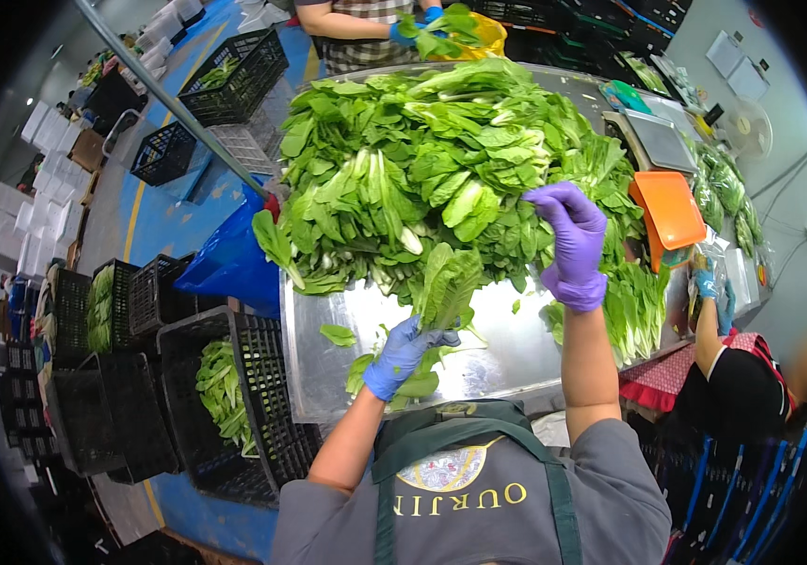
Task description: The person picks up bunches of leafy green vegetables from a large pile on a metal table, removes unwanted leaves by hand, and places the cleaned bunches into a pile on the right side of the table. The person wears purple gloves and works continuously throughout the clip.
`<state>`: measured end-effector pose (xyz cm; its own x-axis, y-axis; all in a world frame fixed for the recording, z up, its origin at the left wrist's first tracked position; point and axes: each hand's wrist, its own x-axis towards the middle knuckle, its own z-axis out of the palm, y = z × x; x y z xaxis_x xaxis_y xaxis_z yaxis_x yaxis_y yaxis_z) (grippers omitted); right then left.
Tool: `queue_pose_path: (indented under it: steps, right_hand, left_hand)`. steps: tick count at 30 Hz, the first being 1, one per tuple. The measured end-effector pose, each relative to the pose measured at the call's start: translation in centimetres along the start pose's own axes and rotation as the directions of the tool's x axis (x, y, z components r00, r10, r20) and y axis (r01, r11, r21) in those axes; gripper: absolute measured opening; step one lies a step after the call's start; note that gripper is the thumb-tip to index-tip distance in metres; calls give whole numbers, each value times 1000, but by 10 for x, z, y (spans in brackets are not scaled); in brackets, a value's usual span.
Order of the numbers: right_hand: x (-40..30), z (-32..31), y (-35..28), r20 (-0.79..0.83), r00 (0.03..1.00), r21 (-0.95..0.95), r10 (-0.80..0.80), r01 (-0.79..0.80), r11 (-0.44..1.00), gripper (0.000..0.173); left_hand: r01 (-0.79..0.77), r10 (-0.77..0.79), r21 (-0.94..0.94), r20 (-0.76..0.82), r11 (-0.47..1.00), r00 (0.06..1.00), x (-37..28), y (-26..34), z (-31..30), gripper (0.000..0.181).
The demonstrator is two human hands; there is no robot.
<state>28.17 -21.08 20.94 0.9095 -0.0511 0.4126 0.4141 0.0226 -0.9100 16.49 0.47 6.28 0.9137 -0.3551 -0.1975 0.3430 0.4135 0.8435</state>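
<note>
A blue glove covers my left hand [403,357], which grips the base of a leafy green bunch [446,286], its leaves pointing away from me. My right hand [574,236], in a purple glove, is raised at the right side of a large heap of leafy greens [403,176]. Its fingers are bent with the tips close together, and whether anything is pinched there cannot be made out. Beneath both hands lies a shiny metal tabletop [509,360]. Loose leaves [417,385] rest on it by my left wrist, and a single leaf [338,335] sits farther left.
Left of the table stands a black plastic crate [234,318] with greens inside. A blue plastic bag [230,251] hangs at the table's left edge, near a metal pole [163,92]. To the right are an orange tray [668,212] and a scale [660,140]. Two co-workers work nearby.
</note>
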Motion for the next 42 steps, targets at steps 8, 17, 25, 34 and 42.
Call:
queue_pose_path:
  steps: [8, 17, 25, 34, 42]
  right_hand:
    - [-138, -16, 147, 489, 867, -722, 95, 341, 602, 15]
    - [-68, -29, 70, 392, 874, 308, 286, -418, 855, 57]
    - [-54, -50, 92, -185, 932, 755, 313, -69, 652, 10]
    - [-163, -18, 113, 346, 776, 34, 527, -572, 819, 89]
    - [-186, -10, 133, -359, 715, 204, 600, -567, 798, 25]
  left_hand:
    - [-221, 340, 433, -219, 874, 915, 2, -20, -2, 21]
    - [-58, 56, 208, 14, 976, 998, 6, -21, 15, 25]
    - [-97, 126, 351, -60, 931, 990, 5, -22, 10, 24]
    - [-179, 500, 910, -35, 373, 865, 15, -17, 29, 31]
    - [-292, 149, 841, 251, 456, 956, 31, -67, 53, 62]
